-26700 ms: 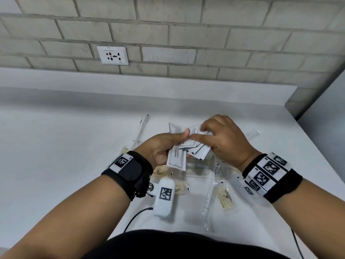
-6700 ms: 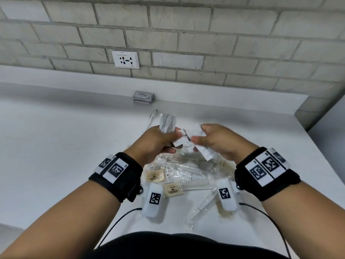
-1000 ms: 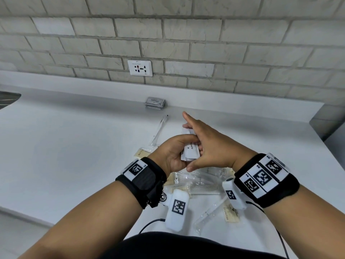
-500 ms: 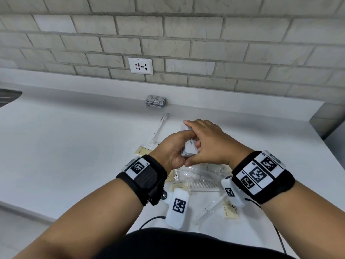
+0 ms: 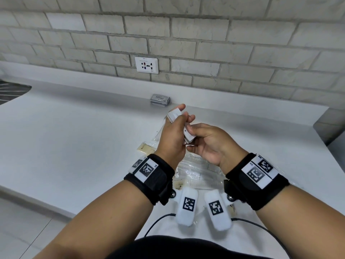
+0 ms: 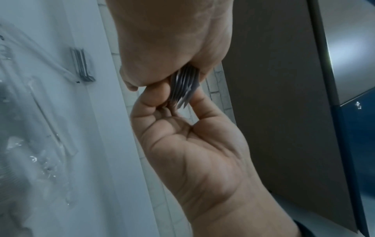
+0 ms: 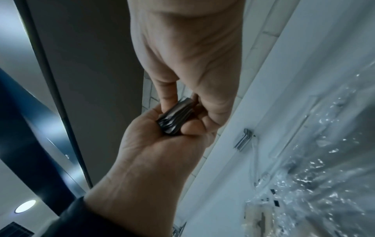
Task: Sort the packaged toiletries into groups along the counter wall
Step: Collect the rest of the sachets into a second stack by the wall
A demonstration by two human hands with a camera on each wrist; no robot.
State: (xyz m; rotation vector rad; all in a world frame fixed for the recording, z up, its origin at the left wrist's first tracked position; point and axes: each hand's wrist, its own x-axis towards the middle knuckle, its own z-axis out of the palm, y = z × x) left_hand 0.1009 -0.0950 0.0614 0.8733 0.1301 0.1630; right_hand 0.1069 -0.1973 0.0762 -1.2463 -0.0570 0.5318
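Note:
A small stack of white sachets [image 5: 173, 115] stands nearly upright above the counter, gripped along its length by my left hand [image 5: 180, 114]. My right hand [image 5: 189, 138], palm turned up, pinches the stack's lower end between thumb and fingers. The left wrist view shows the stack's edges [image 6: 182, 86] fanned between the two hands; in the right wrist view the stack [image 7: 176, 118] looks the same. A sorted pile of grey-edged sachets [image 5: 160, 99] lies against the counter wall. Under my wrists lie clear-wrapped toiletries [image 5: 197, 171], among them a comb and tan packets [image 5: 145, 147].
The white counter [image 5: 74, 128] runs left to a dark ribbed surface [image 5: 11, 92] and ends at a wall corner [image 5: 326, 128] on the right. A wall socket [image 5: 146, 65] sits above the sorted pile. The counter's front edge runs diagonally at lower left.
The stack has risen and tipped upright in my left hand. My right hand has slid from over the stack to beneath it, palm up, holding its lower end.

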